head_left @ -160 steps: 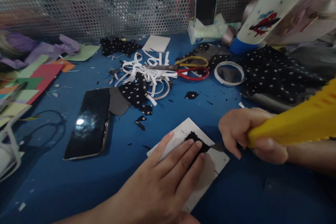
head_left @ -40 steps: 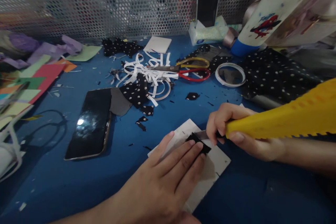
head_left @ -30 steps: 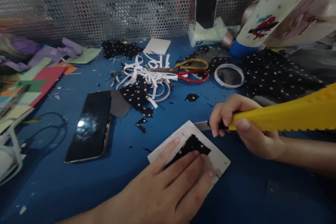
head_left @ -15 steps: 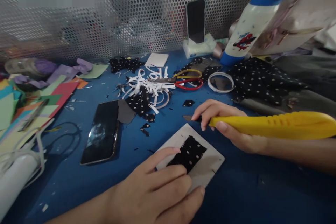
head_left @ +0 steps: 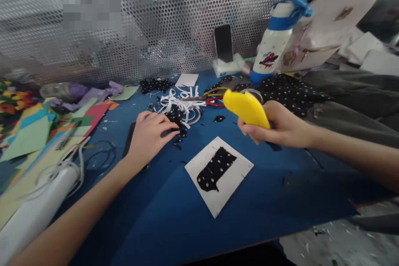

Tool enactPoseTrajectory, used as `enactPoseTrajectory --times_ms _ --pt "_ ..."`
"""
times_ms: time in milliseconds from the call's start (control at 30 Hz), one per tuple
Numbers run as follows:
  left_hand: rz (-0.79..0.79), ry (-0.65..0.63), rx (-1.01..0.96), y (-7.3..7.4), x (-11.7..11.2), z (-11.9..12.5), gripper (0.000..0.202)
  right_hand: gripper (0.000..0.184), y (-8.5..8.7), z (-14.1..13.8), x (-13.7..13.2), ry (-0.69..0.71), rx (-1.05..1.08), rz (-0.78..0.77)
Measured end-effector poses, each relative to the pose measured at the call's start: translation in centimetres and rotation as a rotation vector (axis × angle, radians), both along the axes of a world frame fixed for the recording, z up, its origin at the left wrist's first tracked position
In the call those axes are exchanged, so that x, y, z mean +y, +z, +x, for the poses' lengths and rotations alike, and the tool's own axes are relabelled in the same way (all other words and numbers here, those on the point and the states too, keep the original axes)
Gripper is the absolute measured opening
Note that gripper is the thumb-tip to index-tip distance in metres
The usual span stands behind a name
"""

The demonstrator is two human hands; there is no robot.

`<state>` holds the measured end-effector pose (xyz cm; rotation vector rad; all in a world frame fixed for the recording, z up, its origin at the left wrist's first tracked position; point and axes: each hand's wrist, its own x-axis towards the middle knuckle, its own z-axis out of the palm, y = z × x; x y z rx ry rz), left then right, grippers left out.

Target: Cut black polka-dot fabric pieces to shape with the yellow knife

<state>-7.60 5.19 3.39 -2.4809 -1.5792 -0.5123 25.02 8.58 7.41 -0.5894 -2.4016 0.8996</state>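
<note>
My right hand (head_left: 269, 124) is closed around a yellow-handled utility knife (head_left: 245, 106), its butt pointing up and left; I cannot clearly make out the blade. My left hand (head_left: 152, 133) reaches over the dark phone (head_left: 128, 139), thumb and fingers apart, tips beside a black polka-dot fabric scrap (head_left: 175, 115). Between my hands, nearer to me, a white square board (head_left: 230, 185) lies flat. On it is a cut piece of black polka-dot fabric (head_left: 215, 168) with a ragged tip at its lower end. Neither hand touches the board.
Scissors (head_left: 215, 100) lie by a heap of white strips (head_left: 177, 102) and a tape ring (head_left: 195, 115). Behind stand a propped phone (head_left: 223, 43) and a bottle (head_left: 271, 50) before a perforated metal panel (head_left: 174, 16). Coloured papers (head_left: 34, 133) and a white power strip (head_left: 40, 203) lie left.
My left hand has left the fabric on the board and moved up-left to the scraps. My right hand has turned the knife, its butt now pointing up-left. The view has shifted back.
</note>
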Motion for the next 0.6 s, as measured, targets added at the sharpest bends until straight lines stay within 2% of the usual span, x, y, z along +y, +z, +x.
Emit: enactPoseTrajectory --times_ms 100,200,300,433,600 --pt "-0.04 0.01 -0.003 -0.4 0.1 0.1 0.018 0.033 0.4 1.8 0.2 -0.092 -0.198 0.271" --pt "-0.067 0.005 -0.031 -0.6 0.3 0.4 0.017 0.043 -0.2 4.1 0.0 -0.179 -0.455 0.482" --pt "-0.086 -0.007 -0.058 -0.7 0.4 0.6 0.014 0.04 -1.2 6.2 -0.4 -0.217 -0.611 0.612" --pt "-0.083 -0.018 -0.101 -0.2 0.2 0.9 0.013 0.034 -1.9 8.0 -0.5 -0.295 -0.681 0.675" --pt "-0.077 -0.072 -0.146 0.7 -0.3 1.5 0.014 0.035 -2.1 8.3 0.8 -0.312 -0.766 0.585"
